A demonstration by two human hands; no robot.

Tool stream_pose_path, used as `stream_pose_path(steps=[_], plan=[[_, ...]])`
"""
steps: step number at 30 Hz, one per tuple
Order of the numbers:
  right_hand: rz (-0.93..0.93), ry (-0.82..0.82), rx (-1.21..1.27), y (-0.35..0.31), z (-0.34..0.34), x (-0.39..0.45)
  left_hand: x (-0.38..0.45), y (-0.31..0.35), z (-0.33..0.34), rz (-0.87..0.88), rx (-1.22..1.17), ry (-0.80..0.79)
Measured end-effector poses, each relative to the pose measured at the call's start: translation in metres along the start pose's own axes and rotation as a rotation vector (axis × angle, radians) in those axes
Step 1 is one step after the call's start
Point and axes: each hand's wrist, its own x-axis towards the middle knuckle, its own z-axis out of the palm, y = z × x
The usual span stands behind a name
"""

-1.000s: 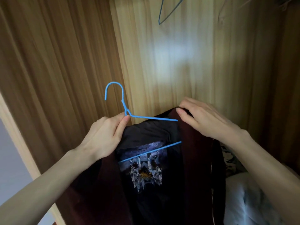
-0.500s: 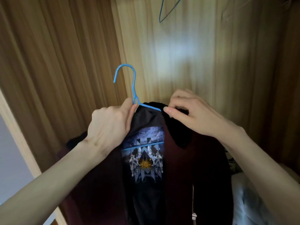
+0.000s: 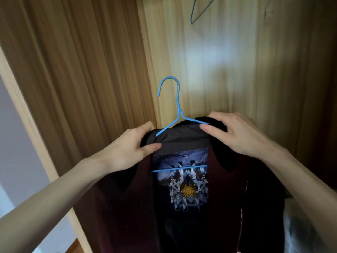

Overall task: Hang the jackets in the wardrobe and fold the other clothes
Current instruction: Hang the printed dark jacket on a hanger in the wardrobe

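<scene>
The inside of a wooden wardrobe (image 3: 237, 70) fills the view, with a darker brown side wall on the left and a lighter back wall with a soft patch of light on it. A pale wood edge (image 3: 27, 115) runs down the far left, and past it is a light grey wall. High up near the top, part of another thin hanger (image 3: 196, 17) hangs down. In the middle, a dark red jacket (image 3: 127, 207) with a black fuzzy collar sits on a blue hanger (image 3: 177, 114). The hanger's hook points straight up, with its open end to the left. The hanger's bottom bar runs from left to right across a picture printed inside the jacket. The jacket hangs down long, from the collar at the top to the bottom of the view, with its front open. The left hand (image 3: 127, 148) grips the left shoulder of the jacket, thumb in front. The right hand (image 3: 235, 132) grips the right side of the collar, fingers curled over it. Something white shows at the bottom right.
</scene>
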Motion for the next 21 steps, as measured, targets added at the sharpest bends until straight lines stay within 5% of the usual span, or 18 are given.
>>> stream_pose_path(steps=[10, 15, 21], plan=[[-0.022, 0.017, -0.073, 0.01, -0.007, -0.004, -0.001, -0.003, 0.009, 0.237, 0.275, 0.087], [-0.035, 0.04, -0.111, 0.014, -0.01, -0.004, -0.001, 0.0, 0.01, 0.212, 0.229, 0.194], [0.001, 0.124, -0.184, 0.011, -0.021, 0.01, 0.029, 0.03, -0.017, 0.267, 0.621, 0.492]])
